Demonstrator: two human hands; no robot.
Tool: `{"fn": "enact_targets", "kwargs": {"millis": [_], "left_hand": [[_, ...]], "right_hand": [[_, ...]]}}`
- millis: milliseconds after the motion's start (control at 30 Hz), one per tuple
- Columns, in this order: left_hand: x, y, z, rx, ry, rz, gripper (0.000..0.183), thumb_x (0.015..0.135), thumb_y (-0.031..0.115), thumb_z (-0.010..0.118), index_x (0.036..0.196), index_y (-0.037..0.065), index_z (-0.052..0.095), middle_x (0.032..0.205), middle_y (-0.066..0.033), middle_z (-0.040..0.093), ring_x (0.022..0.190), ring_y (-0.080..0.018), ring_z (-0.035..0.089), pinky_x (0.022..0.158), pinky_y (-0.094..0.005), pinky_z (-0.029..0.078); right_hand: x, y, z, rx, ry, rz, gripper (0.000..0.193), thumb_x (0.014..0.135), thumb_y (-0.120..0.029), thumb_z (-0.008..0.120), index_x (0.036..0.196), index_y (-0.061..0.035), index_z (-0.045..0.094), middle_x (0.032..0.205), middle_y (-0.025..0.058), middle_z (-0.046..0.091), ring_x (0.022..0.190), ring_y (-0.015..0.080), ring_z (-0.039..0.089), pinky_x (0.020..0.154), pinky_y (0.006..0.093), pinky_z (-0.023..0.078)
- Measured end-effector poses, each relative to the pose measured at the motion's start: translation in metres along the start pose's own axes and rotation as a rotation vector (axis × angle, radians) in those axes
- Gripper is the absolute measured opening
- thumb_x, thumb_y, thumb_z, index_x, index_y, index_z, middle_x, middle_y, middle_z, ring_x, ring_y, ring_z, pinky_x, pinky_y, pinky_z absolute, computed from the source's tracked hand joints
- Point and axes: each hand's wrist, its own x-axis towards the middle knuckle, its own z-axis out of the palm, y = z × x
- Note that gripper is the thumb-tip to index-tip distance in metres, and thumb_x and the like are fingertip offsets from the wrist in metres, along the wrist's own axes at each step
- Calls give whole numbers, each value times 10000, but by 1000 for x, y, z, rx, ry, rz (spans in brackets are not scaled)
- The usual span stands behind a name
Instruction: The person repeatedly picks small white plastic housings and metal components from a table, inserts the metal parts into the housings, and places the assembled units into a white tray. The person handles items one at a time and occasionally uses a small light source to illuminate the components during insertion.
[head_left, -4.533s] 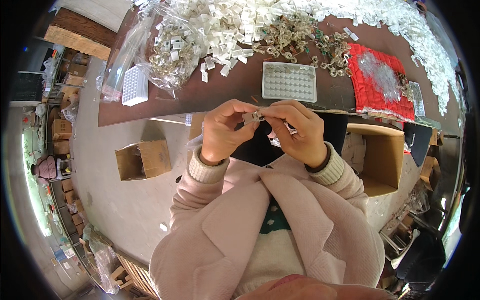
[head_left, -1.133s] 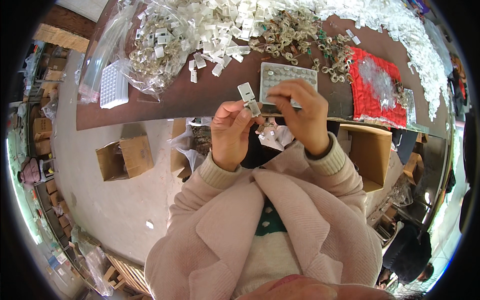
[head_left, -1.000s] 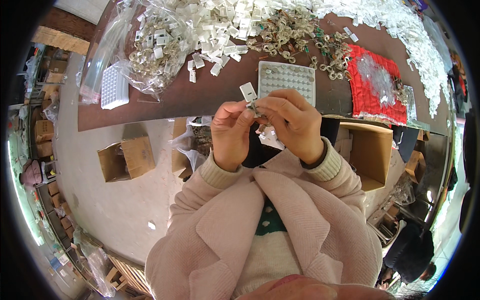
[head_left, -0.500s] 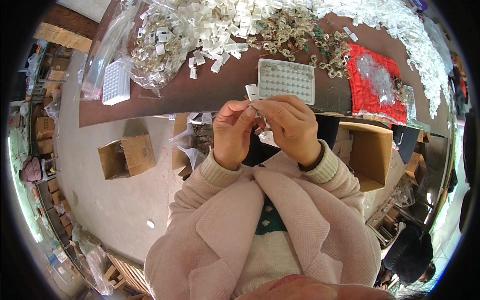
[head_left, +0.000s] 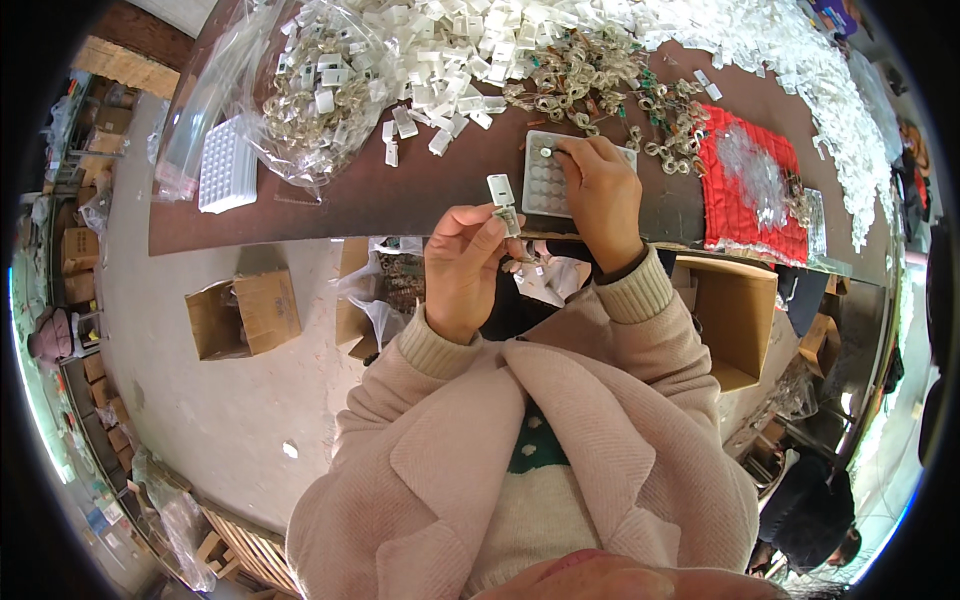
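My left hand (head_left: 467, 270) is closed in a pinch on a small white plastic casing (head_left: 499, 188), held upright just off the table's front edge. A small pale part (head_left: 507, 218) sits at its lower end, by my thumb, and thin wires hang below. My right hand (head_left: 602, 190) reaches over a white tray with rows of round pockets (head_left: 545, 200). Its fingers are curled together at the tray's far side, and the fingertips partly hide what they touch. Beside them a small whitish round piece (head_left: 545, 152) shows in a pocket.
White casings (head_left: 450, 70) are heaped at the far middle, next to coiled wires (head_left: 590, 75). A clear bag of parts (head_left: 330, 120) and stacked white trays (head_left: 228, 165) stand left. Right are a red cloth (head_left: 750, 180) with clear pieces and a long white pile (head_left: 800, 90). Cardboard boxes (head_left: 265, 312) stand below.
My right hand has left my left hand and moved up and right, onto the pocketed tray. My left hand stays in place, still holding the casing, which now shows more fully.
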Motion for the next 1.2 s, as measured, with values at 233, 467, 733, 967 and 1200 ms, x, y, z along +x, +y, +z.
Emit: {"fn": "enact_targets", "kwargs": {"millis": [233,467,733,967,1200], "left_hand": [[-2,5,6,-11,-14,-14,74,1001,97,601,1069,84,624,1019,-124,713,800,-183,664,700,-320,521],[-12,7,10,23,-30,-74,81,998,115,602,1055,59,610,926,-90,686,798,-169,640,716,-312,510],[-18,5,16,-52,45,-80,87,1002,59,562,1033,27,637,932,-90,688,777,-177,653,684,-330,568],[-20,8,25,-159,-58,-37,76,999,72,575,1029,47,641,972,-104,702,790,-181,658,683,-315,555],[-29,11,33,-169,-75,-195,113,948,103,642,1028,24,634,965,-98,692,824,-182,642,700,-311,508]], "right_hand": [[-16,-47,-38,444,-87,41,148,829,39,728,955,-38,721,911,71,717,716,167,671,624,301,525],[-30,-56,-43,509,-98,-97,155,798,14,696,942,-44,699,862,101,687,734,301,658,653,380,522],[-38,-60,-55,603,-89,-125,190,787,-49,711,975,-55,731,938,118,708,875,309,680,754,391,523],[-50,-67,-54,653,21,-181,239,831,-23,702,1068,-1,712,979,141,691,841,280,678,766,370,541],[-37,-56,-64,1350,-418,608,236,973,-104,650,1158,43,646,940,28,697,806,59,624,677,213,511]]}}
